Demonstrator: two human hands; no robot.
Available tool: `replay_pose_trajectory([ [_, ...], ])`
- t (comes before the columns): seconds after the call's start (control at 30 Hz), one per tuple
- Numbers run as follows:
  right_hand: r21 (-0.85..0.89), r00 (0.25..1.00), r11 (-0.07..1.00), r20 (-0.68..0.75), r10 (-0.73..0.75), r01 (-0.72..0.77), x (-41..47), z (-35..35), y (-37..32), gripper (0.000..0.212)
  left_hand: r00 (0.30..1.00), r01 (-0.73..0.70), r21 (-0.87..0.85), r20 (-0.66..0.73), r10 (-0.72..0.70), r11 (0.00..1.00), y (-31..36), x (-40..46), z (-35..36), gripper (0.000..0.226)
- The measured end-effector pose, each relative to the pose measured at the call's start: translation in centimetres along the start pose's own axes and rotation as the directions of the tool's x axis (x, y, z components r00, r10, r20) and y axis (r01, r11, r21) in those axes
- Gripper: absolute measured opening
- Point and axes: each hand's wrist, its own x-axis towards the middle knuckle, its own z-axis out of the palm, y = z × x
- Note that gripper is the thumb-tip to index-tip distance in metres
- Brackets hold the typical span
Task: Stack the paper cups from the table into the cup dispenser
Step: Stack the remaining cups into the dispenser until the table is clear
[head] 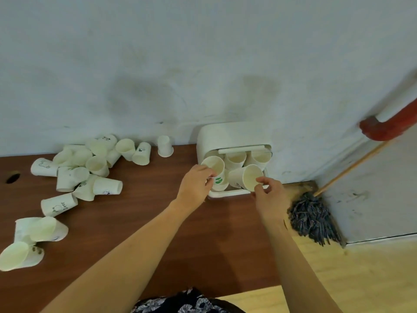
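Evidently light and crushable, two paper cups, rim-pinched: left hand (196, 181) holds one (214, 166), right hand (269, 193) another (246, 177), at the cup dispenser (232, 135)

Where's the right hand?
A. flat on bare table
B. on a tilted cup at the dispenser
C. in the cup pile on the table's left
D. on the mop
B: the right hand pinches the rim of a tilted cup at the dispenser, clear of the mop.

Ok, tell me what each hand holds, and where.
Left hand pinches a paper cup at its rim; right hand grips another cup by its rim, both at the dispenser.
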Motion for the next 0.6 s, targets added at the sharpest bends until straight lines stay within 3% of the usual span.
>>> replay_pose_trajectory([
  [0.47,0.145,0.994,0.988,0.079,-0.072,0.06,4.9,0.8,0.6,0.04,0.998,0.04,0.11,0.034,-0.044,0.993,0.8,4.1,4.6,0.014],
  [0.6,0.132,0.993,0.988,0.081,-0.087,0.076,6.1,1.2,0.7,0.032,0.975,0.121,0.176,0.162,-0.15,0.977,0.3,4.6,5.8,0.021],
])
